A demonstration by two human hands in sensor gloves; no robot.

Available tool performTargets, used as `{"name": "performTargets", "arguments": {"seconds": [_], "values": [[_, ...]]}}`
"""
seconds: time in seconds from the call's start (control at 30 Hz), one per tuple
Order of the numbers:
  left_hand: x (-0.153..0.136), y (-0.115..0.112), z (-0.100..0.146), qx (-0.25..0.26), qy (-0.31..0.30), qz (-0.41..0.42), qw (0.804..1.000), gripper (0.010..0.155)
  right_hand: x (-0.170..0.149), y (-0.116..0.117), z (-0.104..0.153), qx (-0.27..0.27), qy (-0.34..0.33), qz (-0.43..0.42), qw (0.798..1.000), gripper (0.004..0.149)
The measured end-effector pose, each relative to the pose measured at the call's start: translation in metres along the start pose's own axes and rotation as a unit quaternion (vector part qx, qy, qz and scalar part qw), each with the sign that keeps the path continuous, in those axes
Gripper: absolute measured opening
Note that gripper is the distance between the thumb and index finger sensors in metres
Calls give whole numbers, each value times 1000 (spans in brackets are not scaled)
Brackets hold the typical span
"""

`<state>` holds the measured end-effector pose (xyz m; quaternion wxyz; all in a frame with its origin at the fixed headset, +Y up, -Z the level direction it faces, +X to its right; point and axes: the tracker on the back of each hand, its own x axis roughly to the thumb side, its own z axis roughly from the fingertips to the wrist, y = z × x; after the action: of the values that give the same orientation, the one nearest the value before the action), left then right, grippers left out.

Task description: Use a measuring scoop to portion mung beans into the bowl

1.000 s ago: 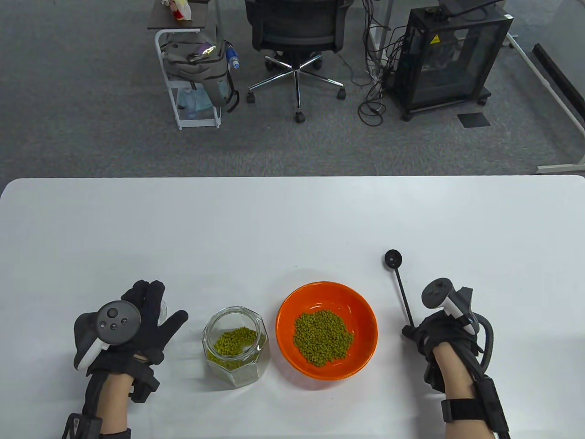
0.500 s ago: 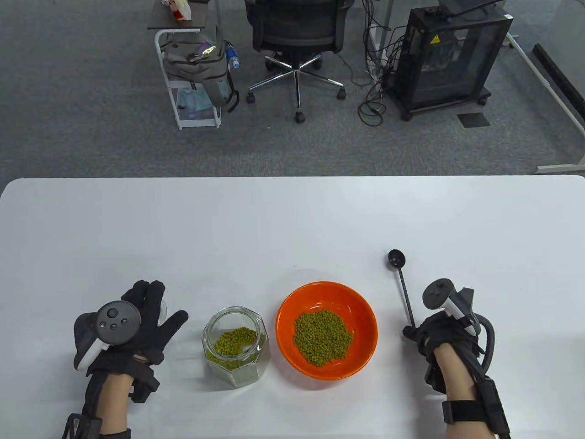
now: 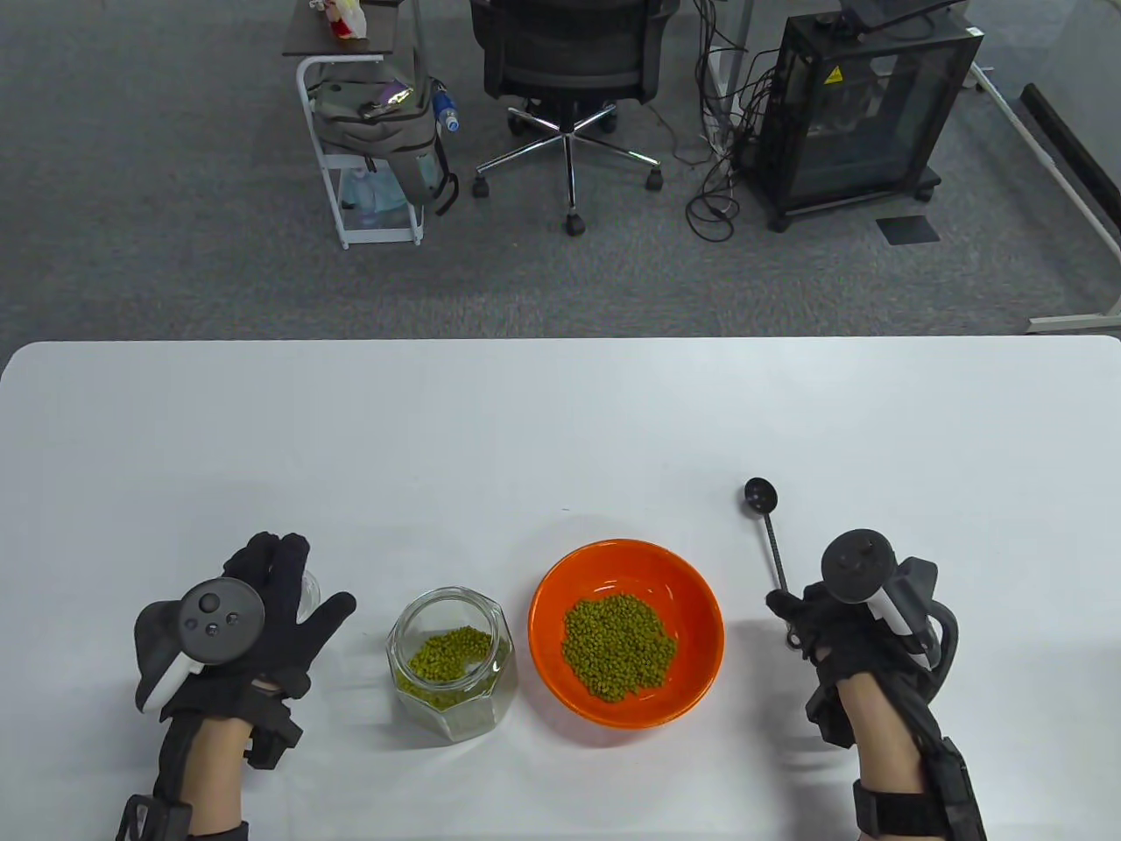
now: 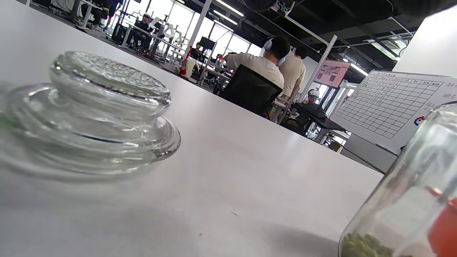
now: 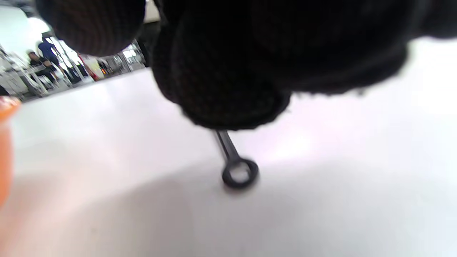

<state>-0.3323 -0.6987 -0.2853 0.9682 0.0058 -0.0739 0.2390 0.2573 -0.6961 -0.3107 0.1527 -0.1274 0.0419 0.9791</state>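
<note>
Table view: the right hand [image 3: 832, 626] pinches the scoop [image 3: 769, 534] by its handle end, the orange bowl [image 3: 560, 674] of mung beans [image 3: 618, 646] just left of it. The left hand [image 3: 263, 613] lies spread over a glass lid [image 3: 308, 589], the jar [image 3: 450, 663] to its right.

Left wrist view: the lid [image 4: 103, 110] rests on the bench [image 4: 228, 178].

Right wrist view: curled fingers [image 5: 221, 71] hold the scoop's ringed handle [image 5: 236, 164].

Clear hexagonal glass jar [image 3: 450, 663] holding green mung beans [image 3: 448, 659] sits just left of round orange bowl [image 3: 627, 632], beans in it too. Black long-handled measuring scoop [image 3: 767, 531] right of bowl. Round glass lid [image 4: 93, 114] on white table [image 3: 543, 420], left of jar.
</note>
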Motion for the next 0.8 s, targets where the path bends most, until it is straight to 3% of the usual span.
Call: {"name": "performTargets", "arguments": {"seconds": [0.17, 0.37, 0.57, 0.8], "values": [[0, 4, 2, 14, -1, -13, 1000, 98, 13, -13, 15, -90, -46, -34, 994, 58], [-2, 5, 2, 22, 4, -23, 999, 98, 26, -22, 31, -182, -131, -61, 973, 61], [-3, 6, 2, 30, 6, -38, 999, 98, 36, -19, 39, -195, -165, -23, 966, 76], [-6, 7, 2, 41, 20, -61, 997, 98, 40, -16, 41, -199, -178, -4, 964, 81]]}}
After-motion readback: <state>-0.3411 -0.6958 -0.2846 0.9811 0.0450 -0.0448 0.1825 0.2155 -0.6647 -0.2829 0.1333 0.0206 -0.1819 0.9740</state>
